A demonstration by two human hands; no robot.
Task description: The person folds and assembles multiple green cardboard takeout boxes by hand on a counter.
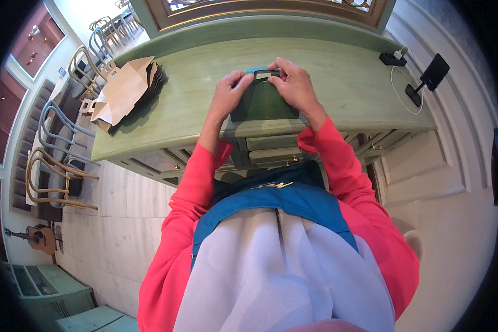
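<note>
Left hand (227, 95) and right hand (294, 86) both pinching top edge of green bag (263, 102) on surface (343, 83); paper bags (124, 88) far left.

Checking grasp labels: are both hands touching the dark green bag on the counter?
Touching. The head view shows the left hand and right hand with fingers pressed on the top edge of the dark green bag.

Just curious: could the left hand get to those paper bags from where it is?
Probably yes. The left hand rests on the green item, and the tabletop between it and the paper bags looks bare.
</note>
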